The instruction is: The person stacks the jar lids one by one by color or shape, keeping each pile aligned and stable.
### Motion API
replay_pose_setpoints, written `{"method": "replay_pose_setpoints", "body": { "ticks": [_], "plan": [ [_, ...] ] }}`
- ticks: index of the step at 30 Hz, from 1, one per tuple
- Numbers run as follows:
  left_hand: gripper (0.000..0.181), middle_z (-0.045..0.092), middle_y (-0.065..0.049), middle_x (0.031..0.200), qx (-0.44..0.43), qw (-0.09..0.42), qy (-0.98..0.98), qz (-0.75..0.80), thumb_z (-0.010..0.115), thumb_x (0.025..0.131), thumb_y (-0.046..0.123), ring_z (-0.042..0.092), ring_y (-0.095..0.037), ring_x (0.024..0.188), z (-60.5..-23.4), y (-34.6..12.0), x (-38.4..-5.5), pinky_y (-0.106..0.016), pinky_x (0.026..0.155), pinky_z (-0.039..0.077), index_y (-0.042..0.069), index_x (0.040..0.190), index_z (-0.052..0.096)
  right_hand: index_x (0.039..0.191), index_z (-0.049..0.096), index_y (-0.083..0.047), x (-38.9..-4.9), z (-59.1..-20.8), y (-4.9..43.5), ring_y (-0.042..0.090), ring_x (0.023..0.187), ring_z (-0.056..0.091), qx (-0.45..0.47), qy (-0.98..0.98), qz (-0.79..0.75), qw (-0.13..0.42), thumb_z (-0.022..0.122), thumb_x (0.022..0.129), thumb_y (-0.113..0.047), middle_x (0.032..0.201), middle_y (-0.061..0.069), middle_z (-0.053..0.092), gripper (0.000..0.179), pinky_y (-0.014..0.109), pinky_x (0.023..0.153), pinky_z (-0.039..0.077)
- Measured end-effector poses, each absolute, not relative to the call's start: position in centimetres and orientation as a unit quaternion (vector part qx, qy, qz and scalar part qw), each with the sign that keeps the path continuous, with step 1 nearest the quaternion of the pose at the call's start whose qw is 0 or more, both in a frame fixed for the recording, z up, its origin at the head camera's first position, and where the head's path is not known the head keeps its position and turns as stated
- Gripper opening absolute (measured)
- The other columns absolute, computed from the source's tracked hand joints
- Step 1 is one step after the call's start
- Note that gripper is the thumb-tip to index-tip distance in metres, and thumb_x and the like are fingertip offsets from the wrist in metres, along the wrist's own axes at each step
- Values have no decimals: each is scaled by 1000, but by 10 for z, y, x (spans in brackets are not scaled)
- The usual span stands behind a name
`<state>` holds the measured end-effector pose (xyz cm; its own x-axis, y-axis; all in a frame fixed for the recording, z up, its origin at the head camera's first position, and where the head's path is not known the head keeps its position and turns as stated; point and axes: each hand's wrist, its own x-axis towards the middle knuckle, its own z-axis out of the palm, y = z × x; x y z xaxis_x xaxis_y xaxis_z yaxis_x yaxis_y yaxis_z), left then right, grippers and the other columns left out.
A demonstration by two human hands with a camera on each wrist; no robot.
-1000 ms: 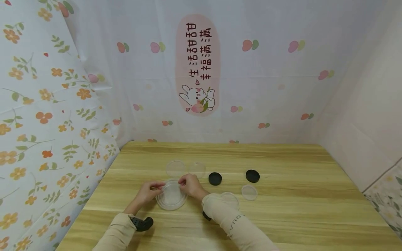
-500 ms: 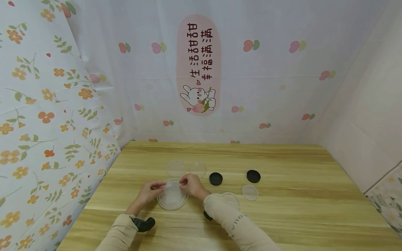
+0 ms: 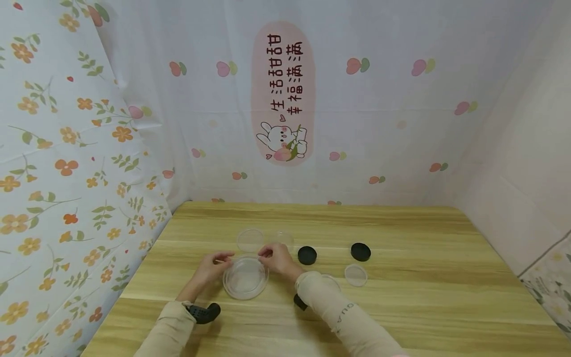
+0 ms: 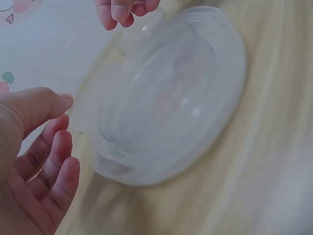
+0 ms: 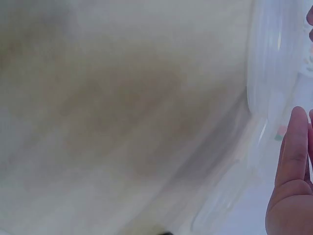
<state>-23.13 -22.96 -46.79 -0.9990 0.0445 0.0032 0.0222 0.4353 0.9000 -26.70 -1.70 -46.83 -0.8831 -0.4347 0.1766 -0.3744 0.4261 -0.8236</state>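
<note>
A clear round plastic dish or lid (image 3: 245, 278) lies on the wooden table in front of me. Its concentric rings look like layers, but I cannot tell how many pieces are stacked. My left hand (image 3: 214, 266) is at its left edge; in the left wrist view the thumb (image 4: 41, 106) and loosely bent fingers show a gap from it, holding nothing. My right hand (image 3: 277, 259) hovers by its upper right rim. The right wrist view shows fairly straight fingers (image 5: 294, 152) beside the clear wall (image 5: 274, 58), apart from it.
Behind the dish lie two clear discs (image 3: 251, 240), the right one partly behind my hand. Two black round caps (image 3: 307, 255) and a small clear disc (image 3: 356, 275) sit to the right. Another clear disc (image 3: 331, 282) is partly covered by my right sleeve (image 3: 330, 310).
Both hands have drawn slightly away from the dish, the left upward and the right to the upper right. The dish stays in place.
</note>
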Motion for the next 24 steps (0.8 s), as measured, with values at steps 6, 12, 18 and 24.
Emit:
{"method": "replay_pose_setpoints", "body": {
  "ticks": [6,12,18,24],
  "plan": [
    [27,57,-10,86,14,5,850,527,59,82,4,56,-21,76,-459,-226,-242,-32,62,48,-7,107,58,84,65,3,-280,-466,-13,11,63,54,-219,851,-477,14,62,79,-2,73,6,60,7,17,55,45],
    [28,58,-11,88,16,-1,854,520,58,83,5,56,-22,79,-453,-224,-257,-30,67,47,-7,107,58,85,65,-1,-302,-474,-6,17,64,57,-200,847,-493,6,61,81,-9,74,7,60,10,24,56,48],
    [29,59,-13,90,14,4,858,514,57,83,4,55,-25,84,-451,-221,-278,-31,71,46,-8,109,57,90,65,-6,-350,-521,-8,16,68,58,-193,853,-485,3,59,84,-18,78,5,61,14,26,58,48],
    [30,58,-18,93,2,6,844,536,57,82,1,55,-29,88,-459,-218,-290,-33,72,47,-10,109,55,93,62,-2,-361,-528,-16,14,68,58,-195,849,-491,20,61,83,-19,80,5,61,20,23,55,47]
  ]
}}
